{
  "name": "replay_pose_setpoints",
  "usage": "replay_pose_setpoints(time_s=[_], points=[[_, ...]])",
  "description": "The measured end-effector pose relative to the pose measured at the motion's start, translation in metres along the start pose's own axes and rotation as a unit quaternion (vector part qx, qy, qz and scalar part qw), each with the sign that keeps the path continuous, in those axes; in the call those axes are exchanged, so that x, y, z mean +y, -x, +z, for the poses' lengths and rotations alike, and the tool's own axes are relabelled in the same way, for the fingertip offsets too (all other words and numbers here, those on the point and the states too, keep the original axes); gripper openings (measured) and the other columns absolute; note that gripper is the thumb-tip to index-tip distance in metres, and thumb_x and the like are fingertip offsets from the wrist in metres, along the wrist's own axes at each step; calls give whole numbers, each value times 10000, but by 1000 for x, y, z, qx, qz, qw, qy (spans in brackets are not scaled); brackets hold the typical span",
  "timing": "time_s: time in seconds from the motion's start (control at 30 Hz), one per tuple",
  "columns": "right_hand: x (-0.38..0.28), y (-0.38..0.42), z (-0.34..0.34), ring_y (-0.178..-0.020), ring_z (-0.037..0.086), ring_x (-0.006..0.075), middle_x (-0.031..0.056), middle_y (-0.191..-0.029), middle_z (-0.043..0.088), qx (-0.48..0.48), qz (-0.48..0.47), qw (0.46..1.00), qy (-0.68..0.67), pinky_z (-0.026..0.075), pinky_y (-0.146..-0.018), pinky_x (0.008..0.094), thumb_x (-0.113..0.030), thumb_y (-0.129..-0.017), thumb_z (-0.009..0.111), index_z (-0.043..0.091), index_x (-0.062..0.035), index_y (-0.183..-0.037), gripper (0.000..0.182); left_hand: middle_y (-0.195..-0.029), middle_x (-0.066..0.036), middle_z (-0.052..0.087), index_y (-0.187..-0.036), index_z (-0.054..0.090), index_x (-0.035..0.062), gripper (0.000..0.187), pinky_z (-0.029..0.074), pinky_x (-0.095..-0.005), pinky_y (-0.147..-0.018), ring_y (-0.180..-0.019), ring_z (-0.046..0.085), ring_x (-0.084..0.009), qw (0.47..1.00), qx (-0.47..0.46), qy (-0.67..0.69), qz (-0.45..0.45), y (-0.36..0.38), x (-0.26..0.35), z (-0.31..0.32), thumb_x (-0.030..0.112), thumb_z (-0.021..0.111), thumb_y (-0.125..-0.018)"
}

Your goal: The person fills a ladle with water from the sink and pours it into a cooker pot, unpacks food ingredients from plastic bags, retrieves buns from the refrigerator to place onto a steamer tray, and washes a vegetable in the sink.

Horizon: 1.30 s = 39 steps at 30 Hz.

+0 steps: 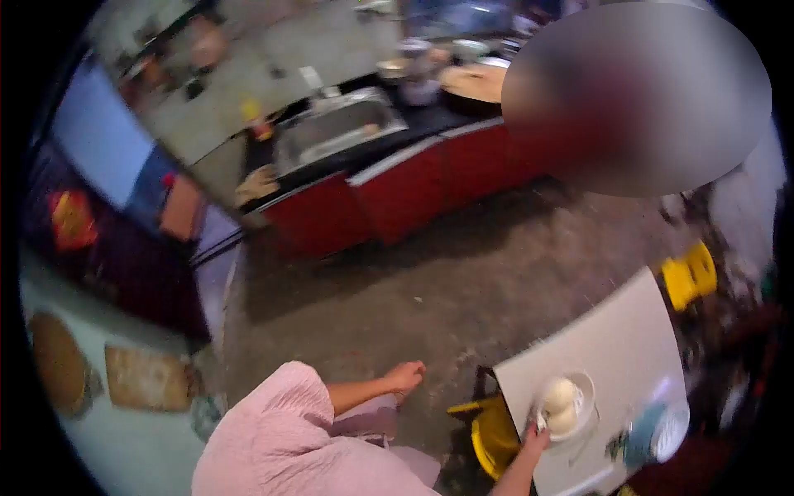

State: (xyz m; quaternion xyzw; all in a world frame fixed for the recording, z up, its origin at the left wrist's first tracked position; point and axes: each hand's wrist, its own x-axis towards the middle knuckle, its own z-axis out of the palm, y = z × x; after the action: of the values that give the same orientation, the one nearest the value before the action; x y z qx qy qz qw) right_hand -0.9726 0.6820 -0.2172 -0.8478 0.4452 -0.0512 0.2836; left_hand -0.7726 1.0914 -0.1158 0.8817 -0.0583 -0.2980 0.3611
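A white bowl (590, 398) with pale, rounded, dough-like lumps (562, 397) in it is on the light table (608, 335) at the lower right. My right hand (537, 437) reaches in from the bottom edge, its fingers closed on the near left rim of the bowl, beside a small white bit I cannot make out. Further left, my left hand (405, 377) hangs over the floor beyond a pink sleeve, fingers loosely apart and slightly blurred, with nothing seen in it.
A teal and white container (657, 434) stands on the table's right part. Yellow stools (494, 438) are beside the table. Across the floor runs a red-fronted counter (401, 186) with a sink (339, 128). A blurred oval hides the upper right.
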Motion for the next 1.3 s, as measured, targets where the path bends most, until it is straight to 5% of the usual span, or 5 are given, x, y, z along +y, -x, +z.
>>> replay_pose_setpoints(time_s=[0.33,0.5,0.77,0.97,1.3], points=[[48,-55,39,-729,594,223,156,-919,605,-197,186,902,-337,522,-610,304,-106,-873,526,488,52,-1109,287,-813,-159,654,-828,642,57,161,494,-419,-644,-711,630,-286,850,316,69,-416,232,-238,-31,183,546,-798],[-34,-39,35,-773,595,234,151,-944,611,-209,260,870,-362,522,-659,319,-135,-889,496,481,40,-1133,301,-911,-191,657,-808,700,35,246,510,-470,-721,-805,641,-352,925,8,-187,-332,363,-241,120,184,505,-794],[-197,3,55,-782,576,206,67,-866,622,-310,392,765,-407,477,-675,303,-285,-909,408,538,-87,-936,238,-866,-154,674,-754,716,75,213,518,-467,-689,-788,642,-349,932,107,-154,-311,450,-205,294,221,561,-739],[-267,75,103,-613,446,176,-4,-706,485,-723,103,577,-365,348,-524,314,-282,-891,437,469,-153,-749,194,-883,-182,657,-828,685,34,260,502,-451,-691,-846,620,-385,805,281,254,-456,471,-153,245,205,531,-706],[-261,372,157,-652,546,251,71,-776,560,-756,65,649,-58,445,-556,367,-192,-870,455,535,-118,-908,115,-789,-134,664,-931,651,44,231,500,-407,-623,-661,625,-273,722,360,369,-461,605,-211,376,205,567,-788]])
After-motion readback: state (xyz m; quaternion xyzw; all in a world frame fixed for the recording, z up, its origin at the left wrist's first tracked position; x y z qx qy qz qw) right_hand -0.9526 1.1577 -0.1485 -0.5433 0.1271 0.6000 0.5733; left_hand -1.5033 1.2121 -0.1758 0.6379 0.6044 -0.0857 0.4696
